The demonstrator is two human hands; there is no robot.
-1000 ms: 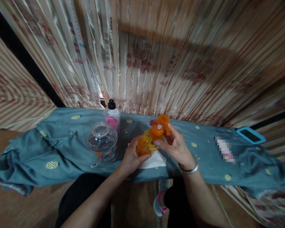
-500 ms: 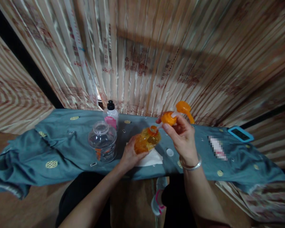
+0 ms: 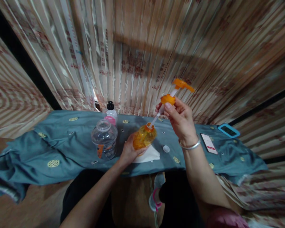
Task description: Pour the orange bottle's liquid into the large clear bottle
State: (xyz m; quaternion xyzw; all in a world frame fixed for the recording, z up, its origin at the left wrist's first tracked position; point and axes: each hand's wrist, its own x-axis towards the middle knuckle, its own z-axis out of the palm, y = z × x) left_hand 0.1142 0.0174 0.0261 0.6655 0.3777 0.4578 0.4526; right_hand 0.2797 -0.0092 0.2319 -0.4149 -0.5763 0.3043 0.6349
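Head view: pump in right grip

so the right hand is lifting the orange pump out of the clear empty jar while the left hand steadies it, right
Not quite. The head view shows the right hand lifting the orange pump out of the orange bottle, which the left hand steadies. The clear empty jar stands untouched beside it.

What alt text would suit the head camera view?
A right hand lifts an orange pump out of an orange bottle steadied by the left hand on a blue-grey cloth, beside a clear jar.
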